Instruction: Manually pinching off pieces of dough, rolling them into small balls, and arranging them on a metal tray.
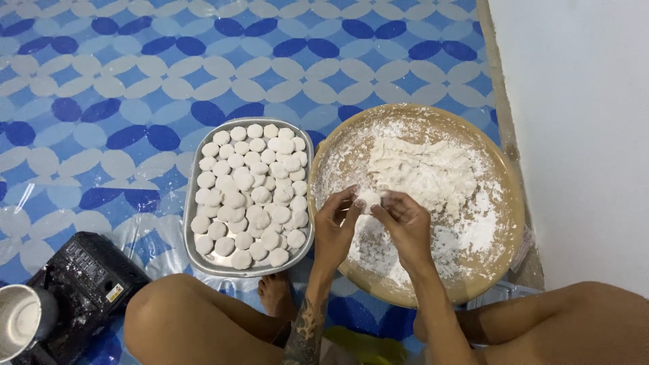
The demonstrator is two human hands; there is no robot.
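A: Far left, a black portable stove sits on the patterned floor with a steel pot at its corner. Neither hand is anywhere near them.

B: Next along, the metal tray, packed with flattened white dough discs in overlapping rows. It lies just left of the hands.

A: Now the left hand: fingers curled, tips pinching the small dough piece from its left side.

B: And the right hand mirrors it, fingers bent and closing on the same lump from the right. The piece sits squarely between both sets of fingertips, equally near each.

A: All of it hovers over the floured round wooden board, with the dough mass lying just beyond the hands. The tray is nearer the left hand.
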